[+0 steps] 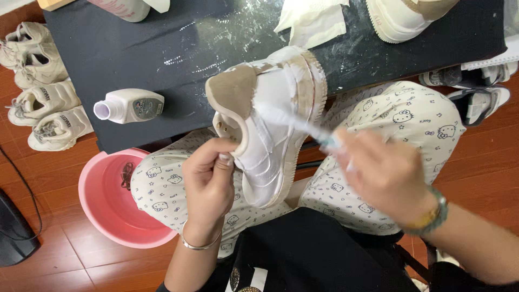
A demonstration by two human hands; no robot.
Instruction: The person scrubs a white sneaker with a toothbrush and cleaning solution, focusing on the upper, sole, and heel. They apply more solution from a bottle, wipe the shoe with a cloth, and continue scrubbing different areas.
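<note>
Left hand grips sneaker tilted for access; right hand, blurred, holds probably toothbrush against sole.

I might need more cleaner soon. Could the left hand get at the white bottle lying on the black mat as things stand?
Probably not right away: the left hand is gripping the sneaker. The white bottle lies nearby with nothing between.

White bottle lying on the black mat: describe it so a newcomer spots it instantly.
Find the black mat covering the table. Near its front left corner, just above the pink basin, lies a squat white plastic bottle on its side, open neck pointing left. Unlike the upright bottle at the far edge, it's tipped over.
</note>
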